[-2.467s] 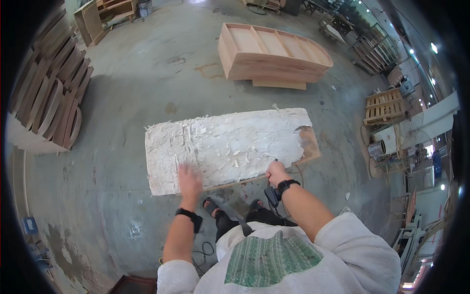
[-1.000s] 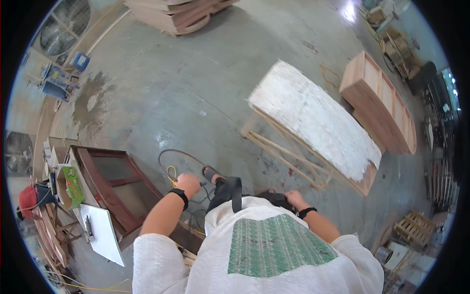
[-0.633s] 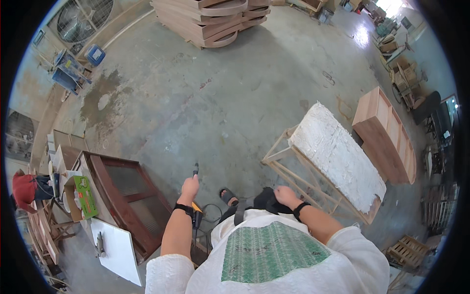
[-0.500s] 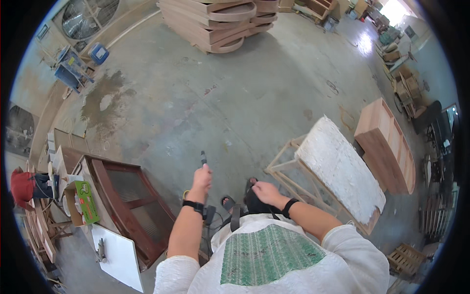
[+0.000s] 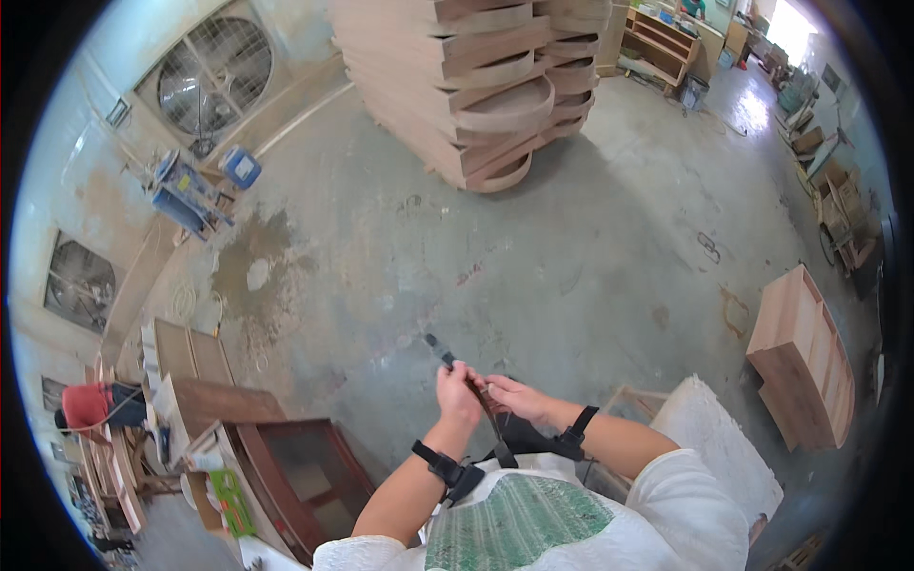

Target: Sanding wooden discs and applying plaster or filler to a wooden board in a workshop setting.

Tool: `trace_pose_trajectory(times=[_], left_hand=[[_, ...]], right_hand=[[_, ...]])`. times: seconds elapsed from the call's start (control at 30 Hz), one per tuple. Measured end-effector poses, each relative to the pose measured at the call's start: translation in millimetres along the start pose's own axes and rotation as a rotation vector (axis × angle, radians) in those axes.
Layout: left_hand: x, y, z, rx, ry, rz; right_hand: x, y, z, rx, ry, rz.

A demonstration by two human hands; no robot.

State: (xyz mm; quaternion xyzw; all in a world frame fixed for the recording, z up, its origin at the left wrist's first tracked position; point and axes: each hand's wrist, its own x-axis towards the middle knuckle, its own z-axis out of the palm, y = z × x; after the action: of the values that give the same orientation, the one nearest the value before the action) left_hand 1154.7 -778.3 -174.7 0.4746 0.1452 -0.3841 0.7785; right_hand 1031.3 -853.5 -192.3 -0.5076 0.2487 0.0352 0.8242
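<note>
The left hand (image 5: pixel 457 392) is clenched around a slim dark tool (image 5: pixel 441 351), whose tip pokes up and to the left out of the fist, held in front of the chest above the concrete floor (image 5: pixel 590 257). What kind of tool it is cannot be told; it is small and partly buried in the grip. The right hand (image 5: pixel 514 397) sits just beside the left, fingers curled toward the same spot and touching something thin there; whether its grip truly closes on the tool or on a dark strap or cord (image 5: pixel 491 426) running down from it cannot be made out. Both wrists wear dark bands, and the forearms rise from the lower edge over a white shirt with a green panel.

To the right, a white rough-surfaced slab (image 5: pixel 709 447) on a wooden frame is half hidden behind the right arm and shoulder. Farther right a wooden cabinet (image 5: pixel 802 357) lies on the floor. Lower left stands a dark wooden frame with a glass pane (image 5: pixel 295 471), cut off at the picture's edge. At the top rises a stack of curved wooden parts (image 5: pixel 486 86), its top out of view.
</note>
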Motion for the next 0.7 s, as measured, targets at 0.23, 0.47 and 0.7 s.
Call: trace_pose_trajectory(times=[0.23,0.47,0.7], left_hand=[[103,45,68,0.720,-0.363,0.040],[248,156,-121,1.628,-0.158,0.158],[316,184,-385,2.111,-0.331,-0.373]], right_hand=[[51,-93,-92,-0.551,0.190,-0.295],[-92,-150,-256,-1.009,-0.357,0.559],[-100,19,-108,-0.597,-0.326,0.791]])
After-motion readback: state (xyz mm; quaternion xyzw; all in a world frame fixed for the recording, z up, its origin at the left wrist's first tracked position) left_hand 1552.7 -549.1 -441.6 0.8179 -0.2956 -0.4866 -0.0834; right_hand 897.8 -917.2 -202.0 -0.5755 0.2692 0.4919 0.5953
